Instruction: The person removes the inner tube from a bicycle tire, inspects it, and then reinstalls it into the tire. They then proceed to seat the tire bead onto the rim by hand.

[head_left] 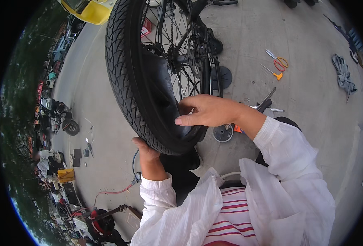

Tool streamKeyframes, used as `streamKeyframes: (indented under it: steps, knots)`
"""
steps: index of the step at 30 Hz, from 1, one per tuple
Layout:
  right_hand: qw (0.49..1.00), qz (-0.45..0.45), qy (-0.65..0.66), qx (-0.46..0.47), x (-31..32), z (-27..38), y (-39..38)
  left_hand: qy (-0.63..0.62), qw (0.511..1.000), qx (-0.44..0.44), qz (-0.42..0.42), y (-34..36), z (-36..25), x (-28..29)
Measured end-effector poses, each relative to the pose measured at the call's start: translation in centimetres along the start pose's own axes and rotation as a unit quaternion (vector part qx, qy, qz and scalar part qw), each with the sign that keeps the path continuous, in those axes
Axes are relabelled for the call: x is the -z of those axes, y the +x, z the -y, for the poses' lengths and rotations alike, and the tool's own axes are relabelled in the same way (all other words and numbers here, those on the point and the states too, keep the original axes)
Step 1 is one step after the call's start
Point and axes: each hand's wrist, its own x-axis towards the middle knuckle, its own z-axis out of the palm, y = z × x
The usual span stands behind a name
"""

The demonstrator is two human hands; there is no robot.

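A bicycle tire [118,78] with a deep black tread stands upright in front of me, on the spoked rear wheel of a bike. Along its near side, a dark inner tube [163,80] bulges out, slack and creased. My right hand [208,110] is curled over the tube at the lower part of the wheel, thumb and fingers closed on it; some fingertips are hidden. Down at the tire's bottom edge, my left hand [147,152] grips the tread from below, thumb up along the outside. Its other fingers are behind the tire.
Scissors [277,60] and an orange-handled screwdriver [273,72] lie on the concrete floor to the right. Closer are a metal lever tool [267,98] and a round grey disc [223,133]. A hose with a gauge [138,176] runs at lower left. A grey cloth [343,76] lies far right.
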Motion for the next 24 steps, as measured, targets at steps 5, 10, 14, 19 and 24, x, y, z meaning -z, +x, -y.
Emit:
streamKeyframes:
  steps: [5, 10, 14, 19, 24]
  knots:
    - [0.997, -0.075, 0.009, -0.032, -1.3, 0.7, 0.8, -0.062, 0.984, 0.132, -0.104, 2.1, -0.7, 2.7]
    - [0.992, -0.122, -0.007, -0.021, -1.8, 1.7, 1.2, -0.029, 0.968, 0.244, -0.042, 5.1, -2.7, 5.2]
    - [0.983, -0.175, -0.044, 0.032, -2.3, 0.4, 2.4, -0.018, 0.969, 0.245, 0.009, 6.0, -4.1, 4.4]
    - [0.983, -0.181, -0.015, -0.011, -2.1, 1.6, 2.0, -0.081, 0.966, 0.245, -0.021, 4.6, -5.2, 2.6]
    - [0.981, -0.105, 0.148, -0.062, -2.4, 2.7, 2.0, 0.045, 0.984, 0.174, 0.017, 1.6, -4.8, 0.5]
